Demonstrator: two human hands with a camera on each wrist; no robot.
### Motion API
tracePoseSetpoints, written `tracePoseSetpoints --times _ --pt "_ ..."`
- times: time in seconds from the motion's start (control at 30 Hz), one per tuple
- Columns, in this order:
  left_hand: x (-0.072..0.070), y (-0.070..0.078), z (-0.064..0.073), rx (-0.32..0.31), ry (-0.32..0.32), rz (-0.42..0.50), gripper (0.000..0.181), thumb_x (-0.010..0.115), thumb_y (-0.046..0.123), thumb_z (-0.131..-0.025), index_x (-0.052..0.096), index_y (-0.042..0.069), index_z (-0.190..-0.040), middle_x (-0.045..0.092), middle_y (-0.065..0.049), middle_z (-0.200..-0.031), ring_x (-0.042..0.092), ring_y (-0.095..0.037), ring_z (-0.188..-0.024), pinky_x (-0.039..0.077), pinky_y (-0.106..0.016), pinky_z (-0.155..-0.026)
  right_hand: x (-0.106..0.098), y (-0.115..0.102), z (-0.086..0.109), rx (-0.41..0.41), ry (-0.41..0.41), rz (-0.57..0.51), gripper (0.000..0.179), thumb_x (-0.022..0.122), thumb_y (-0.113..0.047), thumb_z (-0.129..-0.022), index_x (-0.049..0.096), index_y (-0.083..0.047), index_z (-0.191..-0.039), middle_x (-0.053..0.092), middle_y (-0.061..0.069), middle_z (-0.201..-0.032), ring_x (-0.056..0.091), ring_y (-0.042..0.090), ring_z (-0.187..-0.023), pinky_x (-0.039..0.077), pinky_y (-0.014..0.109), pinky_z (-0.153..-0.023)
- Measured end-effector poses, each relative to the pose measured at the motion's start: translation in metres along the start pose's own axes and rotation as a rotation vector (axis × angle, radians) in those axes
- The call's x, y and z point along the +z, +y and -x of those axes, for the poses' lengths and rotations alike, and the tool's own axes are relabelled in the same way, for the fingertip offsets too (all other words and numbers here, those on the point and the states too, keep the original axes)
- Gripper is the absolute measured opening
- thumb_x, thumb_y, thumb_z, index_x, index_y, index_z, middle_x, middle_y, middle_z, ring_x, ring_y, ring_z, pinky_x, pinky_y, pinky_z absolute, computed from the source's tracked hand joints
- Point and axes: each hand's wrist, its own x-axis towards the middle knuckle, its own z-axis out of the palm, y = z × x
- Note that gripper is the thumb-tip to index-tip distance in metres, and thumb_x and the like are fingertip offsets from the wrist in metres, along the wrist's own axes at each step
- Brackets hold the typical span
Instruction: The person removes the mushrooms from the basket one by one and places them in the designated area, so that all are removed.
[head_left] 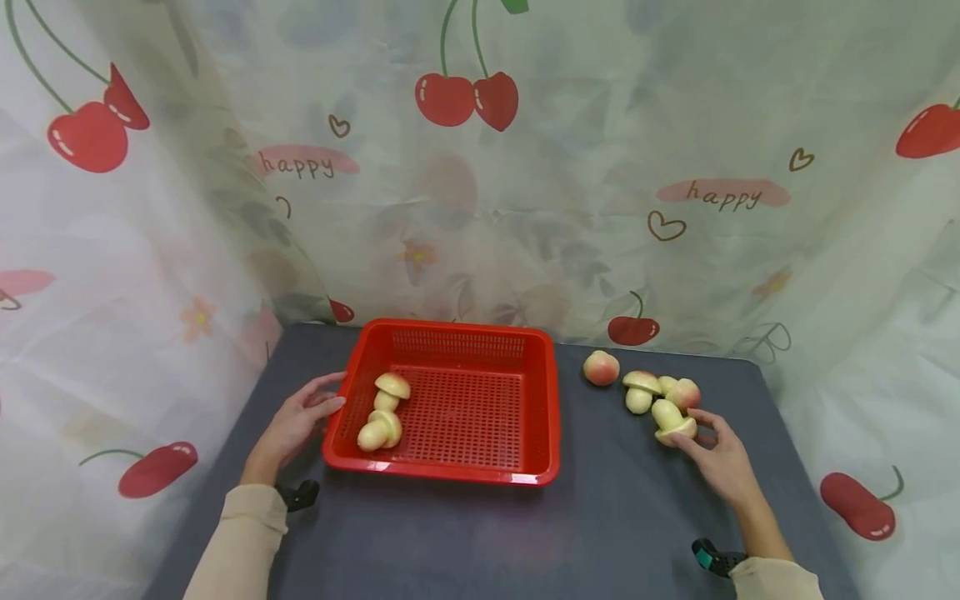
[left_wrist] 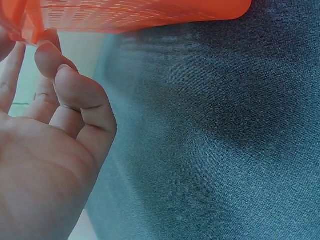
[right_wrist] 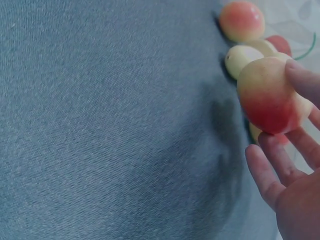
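So I've got my right hand (head_left: pixel 718 460) pinching a yellow-and-red round-capped mushroom (head_left: pixel 672 425), left hand (head_left: pixel 298 418) gripping the red rectangular plastic basket (head_left: pixel 442 476), two pale-yellow capped mushrooms (head_left: pixel 381 430) inside.

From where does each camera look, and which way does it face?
Head: on the head, facing forward and down at table and red basket; left grip, right grip, sleeves show.
Left wrist: on that wrist, facing the basket's edge; left grip partly shows.
Right wrist: on that wrist, facing the pinched mushroom; right grip partly shows.
Shared: this mushroom, in head and right-wrist views.
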Motion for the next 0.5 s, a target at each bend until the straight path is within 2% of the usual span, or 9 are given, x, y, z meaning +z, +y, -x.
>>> tracePoseSetpoints --times 0.33,0.4,0.47,0.5 --pt "0.001 -0.001 0.0 -0.011 0.006 0.01 0.065 0.067 0.04 -0.098 0.04 0.022 -0.155 0.057 -0.021 -0.142 0.067 -0.017 -0.108 0.06 -0.032 -0.087 0.009 0.018 -0.002 0.076 0.027 -0.018 0.073 0.065 -0.045 -0.098 0.039 -0.001 -0.151 0.046 0.026 -0.148 0.056 0.046 -0.129 0.04 0.003 -0.074" --pt "0.001 -0.001 0.0 -0.014 0.006 0.011 0.066 0.067 0.04 -0.098 0.039 0.022 -0.155 0.057 -0.021 -0.143 0.067 -0.017 -0.108 0.06 -0.032 -0.088 0.01 0.019 -0.003 0.091 0.039 -0.024 0.074 0.066 -0.046 -0.098 0.04 -0.003 -0.151 0.047 0.025 -0.148 0.061 0.038 -0.124 0.04 0.003 -0.074" --pt "0.001 -0.001 0.0 -0.016 0.007 0.013 0.066 0.067 0.04 -0.098 0.039 0.022 -0.155 0.057 -0.021 -0.143 0.067 -0.016 -0.108 0.06 -0.033 -0.088 0.011 0.019 -0.004 0.104 0.049 -0.032 0.074 0.066 -0.047 -0.097 0.039 -0.004 -0.152 0.048 0.023 -0.148 0.064 0.017 -0.114 0.04 0.004 -0.074" --pt "0.0 -0.001 0.0 -0.016 0.007 0.014 0.066 0.067 0.04 -0.098 0.039 0.022 -0.155 0.057 -0.02 -0.143 0.067 -0.016 -0.108 0.059 -0.033 -0.088 0.012 0.019 -0.004 0.111 0.053 -0.04 0.075 0.066 -0.048 -0.097 0.039 -0.004 -0.152 0.047 0.022 -0.149 0.061 0.005 -0.109 0.041 0.004 -0.074"
